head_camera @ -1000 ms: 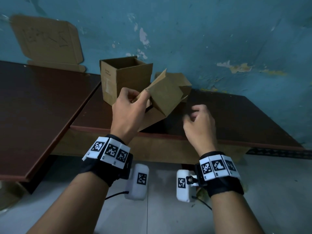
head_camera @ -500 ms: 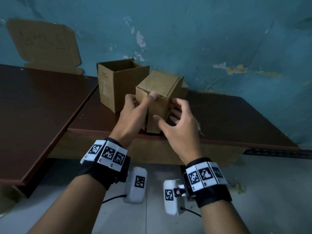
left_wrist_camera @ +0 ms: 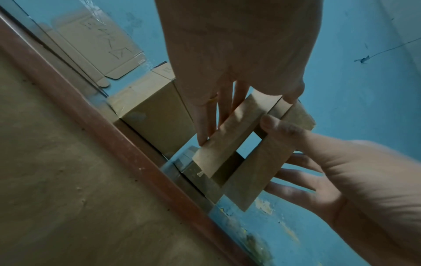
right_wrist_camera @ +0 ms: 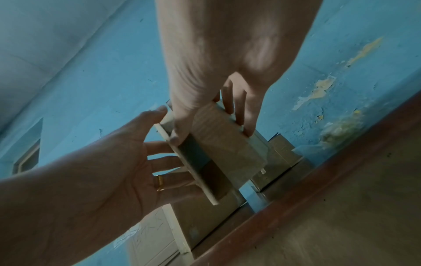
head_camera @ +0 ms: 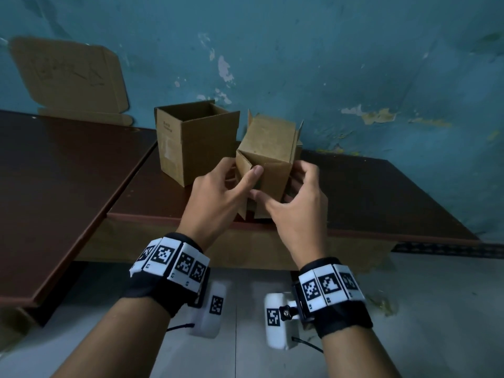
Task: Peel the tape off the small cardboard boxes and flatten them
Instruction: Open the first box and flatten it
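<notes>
A small brown cardboard box (head_camera: 268,148) hangs just above the dark table's front edge, its end flaps loose and spread. My left hand (head_camera: 238,181) grips its left side, with the thumb (head_camera: 256,171) across the front face. My right hand (head_camera: 289,192) grips the right side and the lower flap. In the left wrist view the left hand (left_wrist_camera: 246,115) pinches the flaps of the box (left_wrist_camera: 230,136), and the right hand (left_wrist_camera: 323,172) comes in from the right. In the right wrist view the right hand (right_wrist_camera: 212,133) clamps the box (right_wrist_camera: 221,145). No tape shows.
A second box (head_camera: 193,143) stands open-topped on the table (head_camera: 368,195), just left of the held one. A flattened cardboard sheet (head_camera: 68,75) leans on the blue wall behind a second, nearer table (head_camera: 54,181) at the left. Grey floor lies below.
A second ago my left hand alone held the box tilted, the right hand apart from it. The right hand has since taken hold, and the box has been turned more upright between both hands.
</notes>
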Motion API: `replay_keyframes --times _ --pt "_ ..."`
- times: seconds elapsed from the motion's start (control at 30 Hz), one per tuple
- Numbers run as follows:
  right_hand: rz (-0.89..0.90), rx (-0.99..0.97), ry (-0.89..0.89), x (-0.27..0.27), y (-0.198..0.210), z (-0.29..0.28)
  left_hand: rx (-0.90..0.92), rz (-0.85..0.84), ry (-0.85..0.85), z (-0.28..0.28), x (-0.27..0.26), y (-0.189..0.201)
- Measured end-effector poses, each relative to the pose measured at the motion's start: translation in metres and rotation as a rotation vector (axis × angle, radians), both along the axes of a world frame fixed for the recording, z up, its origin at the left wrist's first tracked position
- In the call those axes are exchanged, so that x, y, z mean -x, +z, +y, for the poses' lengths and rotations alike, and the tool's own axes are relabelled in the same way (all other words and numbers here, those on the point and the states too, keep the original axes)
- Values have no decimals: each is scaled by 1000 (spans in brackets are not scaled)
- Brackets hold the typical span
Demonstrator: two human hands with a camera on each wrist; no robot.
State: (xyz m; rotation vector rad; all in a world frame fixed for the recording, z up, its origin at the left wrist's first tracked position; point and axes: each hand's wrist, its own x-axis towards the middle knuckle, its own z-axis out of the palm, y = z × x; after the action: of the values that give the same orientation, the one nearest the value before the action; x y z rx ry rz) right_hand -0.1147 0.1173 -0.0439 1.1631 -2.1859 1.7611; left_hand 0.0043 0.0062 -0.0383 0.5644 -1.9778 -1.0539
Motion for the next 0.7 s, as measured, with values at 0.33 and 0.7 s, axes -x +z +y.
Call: replay_keyframes --times 0.33,0.7 --pt "47 -42 -19 6 -1 4 83 82 44 6 -1 4" --pt "87 4 29 13 4 13 -34 143 142 -10 -7 0"
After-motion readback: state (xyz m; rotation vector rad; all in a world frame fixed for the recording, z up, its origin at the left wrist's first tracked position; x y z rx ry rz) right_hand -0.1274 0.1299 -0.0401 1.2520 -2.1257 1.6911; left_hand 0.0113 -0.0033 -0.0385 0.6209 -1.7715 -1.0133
